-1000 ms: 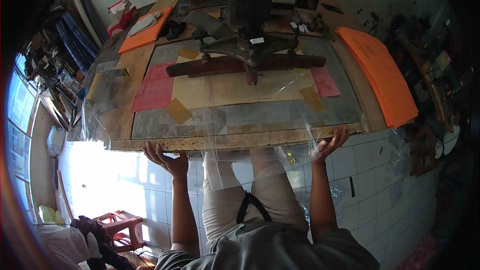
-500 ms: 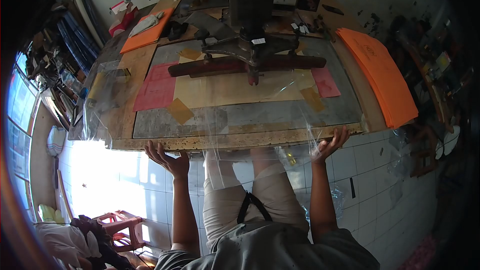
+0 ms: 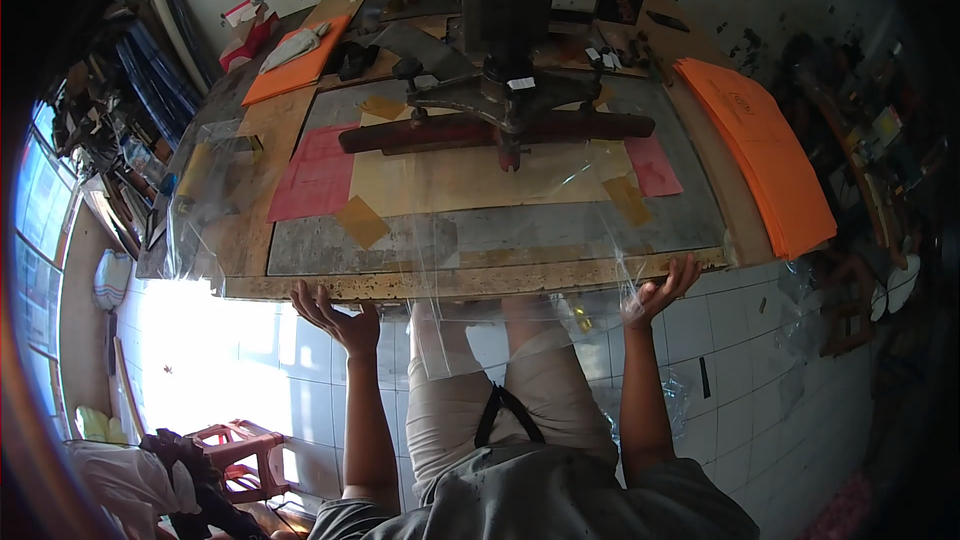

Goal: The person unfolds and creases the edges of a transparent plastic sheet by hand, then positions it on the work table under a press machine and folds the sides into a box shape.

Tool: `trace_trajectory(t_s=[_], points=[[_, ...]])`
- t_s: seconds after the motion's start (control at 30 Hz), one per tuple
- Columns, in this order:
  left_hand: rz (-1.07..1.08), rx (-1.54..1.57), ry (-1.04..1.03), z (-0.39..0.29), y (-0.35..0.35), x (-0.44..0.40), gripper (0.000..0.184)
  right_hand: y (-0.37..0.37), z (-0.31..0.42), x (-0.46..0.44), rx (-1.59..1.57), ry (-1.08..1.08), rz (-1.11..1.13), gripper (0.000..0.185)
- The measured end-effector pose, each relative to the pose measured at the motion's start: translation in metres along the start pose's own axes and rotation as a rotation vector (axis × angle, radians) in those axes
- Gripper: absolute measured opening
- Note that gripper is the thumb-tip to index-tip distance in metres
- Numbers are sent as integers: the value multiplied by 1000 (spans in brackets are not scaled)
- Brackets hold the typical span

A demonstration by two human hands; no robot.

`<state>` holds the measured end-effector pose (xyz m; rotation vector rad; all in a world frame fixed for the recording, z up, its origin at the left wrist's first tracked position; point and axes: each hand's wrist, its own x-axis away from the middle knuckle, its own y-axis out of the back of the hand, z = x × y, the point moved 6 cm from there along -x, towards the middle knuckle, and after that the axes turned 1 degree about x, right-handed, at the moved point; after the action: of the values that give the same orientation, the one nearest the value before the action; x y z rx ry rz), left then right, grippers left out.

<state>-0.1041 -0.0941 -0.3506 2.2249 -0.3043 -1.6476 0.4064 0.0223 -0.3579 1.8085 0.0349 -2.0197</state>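
Hardly anything has changed over the past second; I seem to be pausing. My hands stay well apart: left hand [image 3: 338,321] spread loosely at the desk's [image 3: 712,257] front edge, right hand [image 3: 658,297] curled there, its grip unclear. Between them, the clear plastic sheet [image 3: 430,335] overhangs that edge.
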Motion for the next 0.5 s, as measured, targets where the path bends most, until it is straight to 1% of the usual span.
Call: trace_trajectory(t_s=[0.5], points=[[8,11,16,1,0,1,76,-1,0,-1,1,-7,10,52]])
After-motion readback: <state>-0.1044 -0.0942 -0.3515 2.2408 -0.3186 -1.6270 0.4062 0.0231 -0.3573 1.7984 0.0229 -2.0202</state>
